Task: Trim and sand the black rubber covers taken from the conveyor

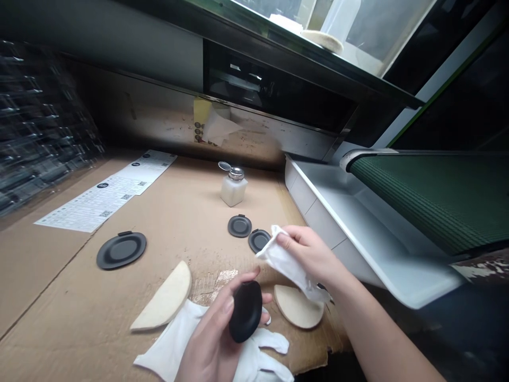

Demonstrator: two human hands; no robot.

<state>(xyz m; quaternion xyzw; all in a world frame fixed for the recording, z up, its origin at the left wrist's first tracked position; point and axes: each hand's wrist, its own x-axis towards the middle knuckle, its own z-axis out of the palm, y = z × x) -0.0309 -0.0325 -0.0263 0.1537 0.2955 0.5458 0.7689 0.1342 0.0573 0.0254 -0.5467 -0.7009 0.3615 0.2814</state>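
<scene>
My left hand (214, 334) is closed round a black oval part (245, 311), holding it upright above a white glove (186, 339) lying on the cardboard. A little to the right and higher, my right hand (314, 254) pinches a folded white cloth (288, 262). The cloth hangs just right of the black part, not touching it.
The brown cardboard work surface (59, 297) carries a larger black oval lid (121, 250), two small black lids (239, 226) (259, 240), two beige pads (165, 297) (298, 306), a white pump dispenser bottle (234, 185) and printed label sheets (107, 196). A white tray (358, 228) and green conveyor belt (429, 196) lie right.
</scene>
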